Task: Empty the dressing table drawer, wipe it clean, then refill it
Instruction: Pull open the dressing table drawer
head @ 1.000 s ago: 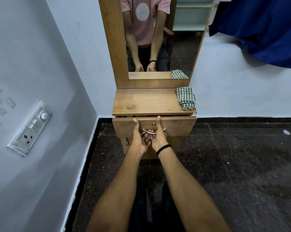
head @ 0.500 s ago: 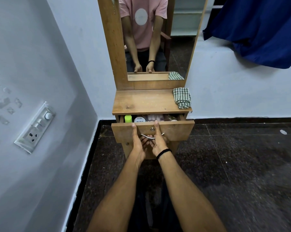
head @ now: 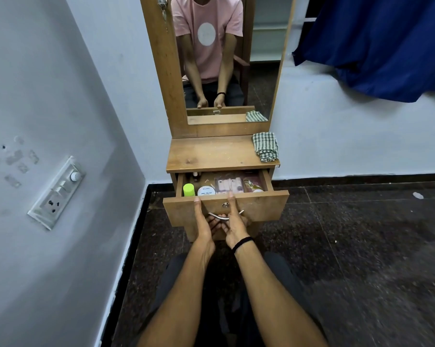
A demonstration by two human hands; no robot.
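The wooden drawer (head: 261, 205) of the dressing table stands pulled out toward me. Both hands are at its metal handle (head: 217, 216): my left hand (head: 203, 221) and my right hand (head: 232, 222) have fingers curled under the handle and thumbs pressed up against the drawer front. Inside lie a lime-green capped bottle (head: 188, 190), a white nail polish jar (head: 205, 192), pink packets (head: 229, 185) and a dark red packet (head: 252, 184). A green checked cloth (head: 265, 146) lies folded on the right of the table top (head: 211, 154).
A mirror (head: 226, 58) in a wooden frame rises behind the table top and reflects a seated person. The left wall carries a switch and socket panel (head: 57, 194). A blue fabric (head: 376, 43) hangs at the upper right. Dark stone floor (head: 349, 246) spreads to the right.
The drawer went from closed to pulled well out, with both hands on its handle moving toward me. Its contents have come into sight.
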